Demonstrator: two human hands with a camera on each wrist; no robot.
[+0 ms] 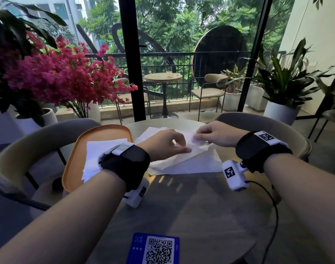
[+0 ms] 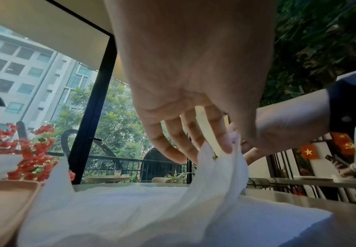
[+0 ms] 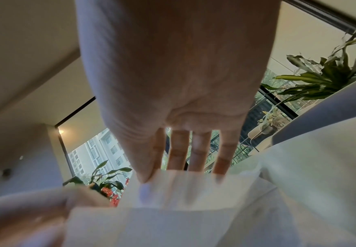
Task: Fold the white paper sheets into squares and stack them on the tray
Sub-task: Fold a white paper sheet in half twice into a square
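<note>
A pile of white paper sheets [image 1: 189,164] lies on the round table, just right of an orange tray [image 1: 75,159]. Folded white sheets [image 1: 98,149] are stacked on the tray, partly hidden by my left wrist. The top sheet [image 2: 215,170] is lifted off the pile. My left hand [image 1: 169,144] pinches its raised edge, and my right hand [image 1: 214,135] pinches the same sheet a little to the right. In the right wrist view the thumb and fingers of my right hand [image 3: 181,175] close on the blurred paper [image 3: 183,192].
A blue QR card [image 1: 155,249] lies at the table's [image 1: 191,216] near edge. Grey chairs [image 1: 277,128] curve around the far side. Pink flowers [image 1: 54,73] and potted plants [image 1: 282,82] stand beyond, before a glass door.
</note>
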